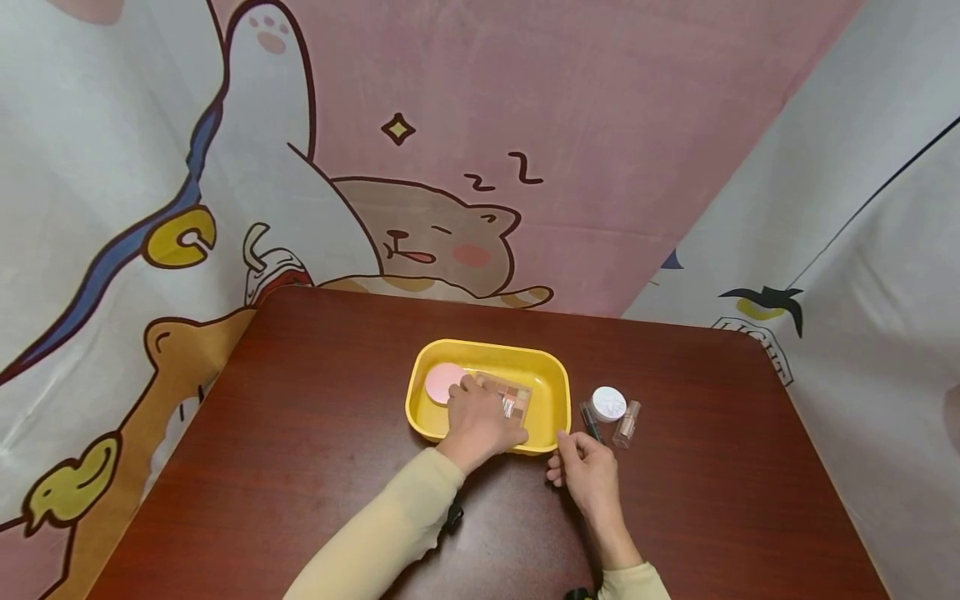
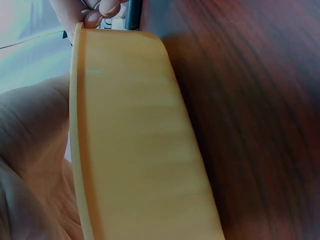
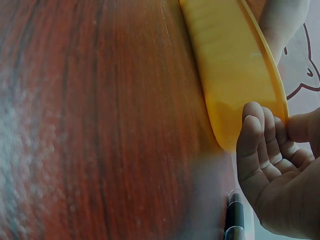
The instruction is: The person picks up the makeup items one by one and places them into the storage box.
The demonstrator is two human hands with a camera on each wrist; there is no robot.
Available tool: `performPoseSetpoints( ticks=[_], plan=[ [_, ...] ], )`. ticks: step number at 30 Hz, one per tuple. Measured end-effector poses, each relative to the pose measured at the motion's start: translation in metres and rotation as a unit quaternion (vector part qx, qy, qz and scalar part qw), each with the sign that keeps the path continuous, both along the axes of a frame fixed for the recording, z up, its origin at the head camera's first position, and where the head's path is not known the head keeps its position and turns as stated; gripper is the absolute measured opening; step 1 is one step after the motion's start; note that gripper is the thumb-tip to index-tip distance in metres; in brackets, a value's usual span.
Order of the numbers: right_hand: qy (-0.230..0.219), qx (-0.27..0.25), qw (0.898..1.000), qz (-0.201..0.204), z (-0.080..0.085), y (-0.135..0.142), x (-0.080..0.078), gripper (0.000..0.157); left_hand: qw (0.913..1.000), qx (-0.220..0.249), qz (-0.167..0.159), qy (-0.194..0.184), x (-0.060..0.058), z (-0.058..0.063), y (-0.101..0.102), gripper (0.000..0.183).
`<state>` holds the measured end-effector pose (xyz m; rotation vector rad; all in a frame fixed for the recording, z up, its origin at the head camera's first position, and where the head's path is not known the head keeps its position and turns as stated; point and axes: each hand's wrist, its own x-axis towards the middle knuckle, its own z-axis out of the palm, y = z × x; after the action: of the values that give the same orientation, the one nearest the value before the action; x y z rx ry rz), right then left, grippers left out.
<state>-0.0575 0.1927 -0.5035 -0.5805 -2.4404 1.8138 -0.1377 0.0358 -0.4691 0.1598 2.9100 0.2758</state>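
A yellow plastic basin (image 1: 551, 367) sits on the table. In it are a round pink compact (image 1: 444, 383) and an eyeshadow palette (image 1: 519, 400) with brown and beige squares. My left hand (image 1: 480, 422) reaches over the near rim and grips the palette, fingers across its left side, thumb by its near edge. That hand covers part of the palette. At the basin's near right corner, my right hand (image 1: 591, 475) pinches the rim between thumb and fingers, also plain in the right wrist view, where the fingers (image 3: 250, 132) lie against the outer wall.
Right of the basin stand a round white case (image 1: 608, 404), a slim dark tube (image 1: 590, 421) and a clear-and-rose-gold lipstick tube (image 1: 627, 425), close together. The dark wooden table (image 1: 315, 400) meets printed cloth walls (image 1: 600, 167) at its back and sides.
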Motion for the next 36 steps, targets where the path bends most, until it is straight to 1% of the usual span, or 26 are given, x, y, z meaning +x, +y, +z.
performPoseSetpoints(
  ticks=[2,5,10,16,23,28,36],
  plan=[
    [0.001,-0.001,1.0,0.0,0.0,0.0,0.0,0.034,0.9999,-0.011,-0.002,-0.009,-0.001,0.001,0.002,0.085],
    [0.001,-0.004,1.0,-0.001,0.0,0.0,0.0,0.034,0.9995,-0.029,-0.008,-0.01,-0.003,0.001,0.005,0.087],
    [0.0,-0.006,1.0,-0.003,0.0,0.0,0.001,0.035,0.9985,-0.052,-0.01,-0.014,-0.006,-0.001,0.01,0.087],
    [0.002,-0.008,1.0,-0.003,-0.001,0.001,0.001,0.035,0.9959,-0.085,-0.012,-0.031,-0.01,-0.003,0.017,0.095],
    [0.001,-0.007,1.0,0.001,0.0,0.001,0.002,0.035,0.991,-0.128,-0.025,-0.028,-0.013,-0.009,0.024,0.095],
    [0.002,-0.005,1.0,0.002,-0.001,0.001,0.001,0.035,0.9887,-0.145,-0.033,-0.022,-0.013,-0.01,0.025,0.101],
    [0.007,-0.007,1.0,0.001,-0.001,0.001,0.0,0.035,0.9867,-0.159,-0.034,-0.008,-0.016,-0.011,0.025,0.1]
  ],
)
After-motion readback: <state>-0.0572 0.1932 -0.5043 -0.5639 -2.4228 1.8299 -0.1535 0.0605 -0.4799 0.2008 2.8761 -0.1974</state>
